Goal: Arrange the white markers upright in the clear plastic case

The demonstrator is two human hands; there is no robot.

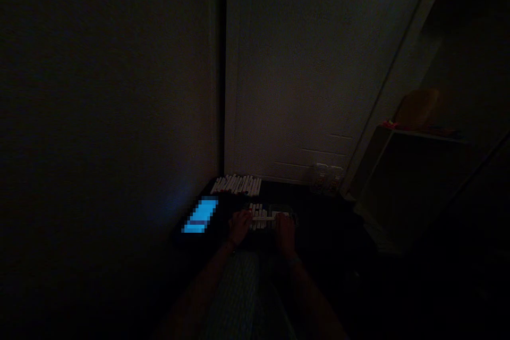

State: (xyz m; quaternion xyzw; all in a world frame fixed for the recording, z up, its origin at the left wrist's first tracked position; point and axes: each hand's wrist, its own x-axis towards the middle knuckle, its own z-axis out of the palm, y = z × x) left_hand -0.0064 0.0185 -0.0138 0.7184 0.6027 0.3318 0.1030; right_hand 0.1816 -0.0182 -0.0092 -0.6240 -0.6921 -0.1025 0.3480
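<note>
In very dim light, my left hand [239,226] and my right hand [285,231] grip opposite ends of a slim white stick that looks like a marker pen [263,218]. It lies level between them, and the fingers of both hands are closed on its ends. Just beyond and below it, a clear plastic case [294,209] lies open on the dark surface. Several white pens [255,208] stand in the left part of this case. Something pale beside my right fingers is too dark to make out.
Behind, a row of several white pens [239,185] lies near the wall. A lit screen [200,215], blurred into blocks, is to the left. Two clear packages [327,178] stand at the back right. Farther right is a shelf unit [422,134] with a rounded orange-brown object [418,108] on top.
</note>
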